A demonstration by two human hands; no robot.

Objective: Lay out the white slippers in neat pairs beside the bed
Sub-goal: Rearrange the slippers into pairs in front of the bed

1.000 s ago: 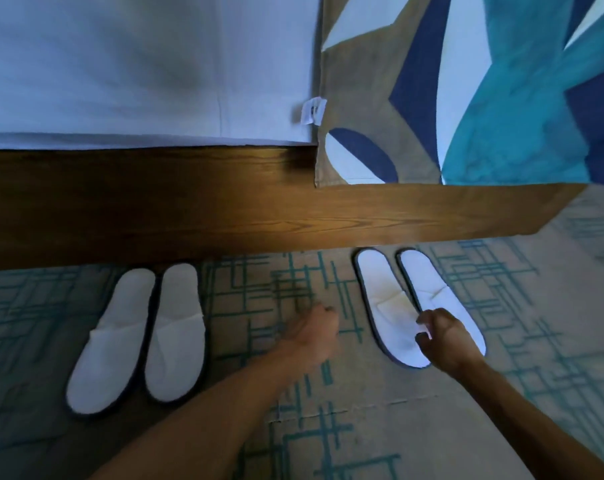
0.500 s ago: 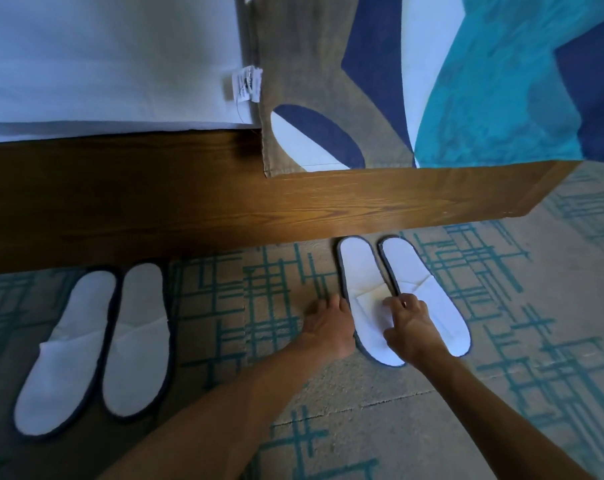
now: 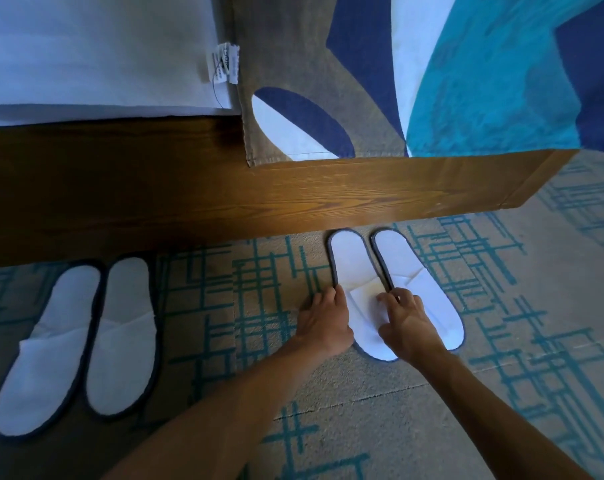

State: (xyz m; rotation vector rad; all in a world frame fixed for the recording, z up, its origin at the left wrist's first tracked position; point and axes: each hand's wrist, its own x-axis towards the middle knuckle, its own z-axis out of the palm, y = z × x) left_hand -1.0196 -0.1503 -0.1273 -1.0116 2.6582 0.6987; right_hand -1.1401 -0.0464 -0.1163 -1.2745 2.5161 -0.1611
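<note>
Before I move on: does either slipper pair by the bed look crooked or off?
Slightly. The left pair of white dark-edged slippers slants away from the wooden bed frame; the right pair, under both hands, sits straighter. Nothing damaged.

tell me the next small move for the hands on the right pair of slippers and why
Probably nudge the slipper between the hands slightly so it lies parallel with its partner. The left hand rests at its outer edge, the right hand on its inner edge, and the pair angles more than the left pair.
</note>
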